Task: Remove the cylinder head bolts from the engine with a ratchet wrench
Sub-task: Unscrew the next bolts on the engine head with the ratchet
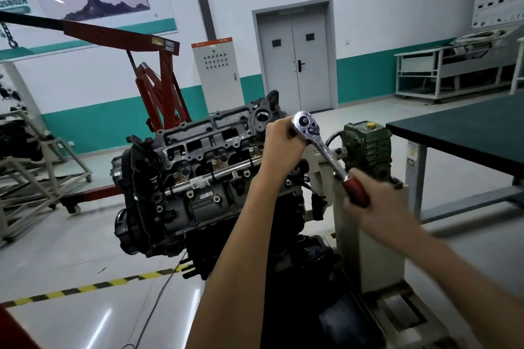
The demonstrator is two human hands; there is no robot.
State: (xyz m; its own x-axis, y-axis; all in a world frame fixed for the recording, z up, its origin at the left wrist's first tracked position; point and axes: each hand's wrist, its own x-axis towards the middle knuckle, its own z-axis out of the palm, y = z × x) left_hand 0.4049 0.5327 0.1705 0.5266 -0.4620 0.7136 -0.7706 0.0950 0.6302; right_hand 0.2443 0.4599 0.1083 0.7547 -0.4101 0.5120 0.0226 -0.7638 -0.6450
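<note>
Now, on the engine (pixel 198 178) held by its stand (pixel 365 235), I am steadying the ratchet wrench (pixel 326 150) at the right end, left hand (pixel 283 142) wrapping its head, right hand (pixel 377 204) gripping the red handle. Loosening a bolt, I judge; next calls for a steady, square pull.

The left hand (pixel 280 147) was at the head end of the wrench (pixel 326 153), its fingers curled around and under the head with the back of the hand showing. Its bare forearm ran nearly straight up to the wrench from below. The right hand (pixel 377 204) gripped the handle end of the wrench with its fingers wrapped around the red grip, and its bare forearm reached in from the wrench's lower right.
</note>
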